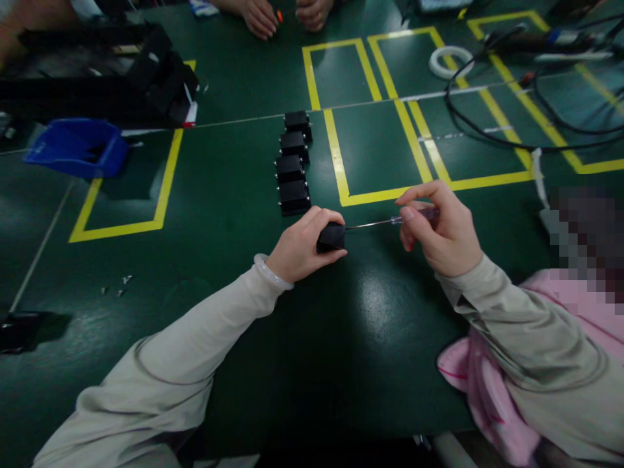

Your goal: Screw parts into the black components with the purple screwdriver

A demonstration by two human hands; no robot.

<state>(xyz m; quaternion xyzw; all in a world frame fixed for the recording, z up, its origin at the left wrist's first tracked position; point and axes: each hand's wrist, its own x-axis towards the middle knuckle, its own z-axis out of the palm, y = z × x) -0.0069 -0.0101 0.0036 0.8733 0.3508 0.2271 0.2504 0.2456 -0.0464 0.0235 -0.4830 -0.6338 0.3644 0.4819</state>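
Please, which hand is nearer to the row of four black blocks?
Left. The left hand, around a separate block, is close to the near end of the row; the right hand, holding a screwdriver, is farther away, to the right.

My left hand (305,244) is gripping a black block (331,238) above the green table (312,364). My right hand (441,227) is holding a screwdriver (397,220), its shaft tip meeting the block's right side. Four black blocks (294,168) are standing in a row just beyond my left hand.
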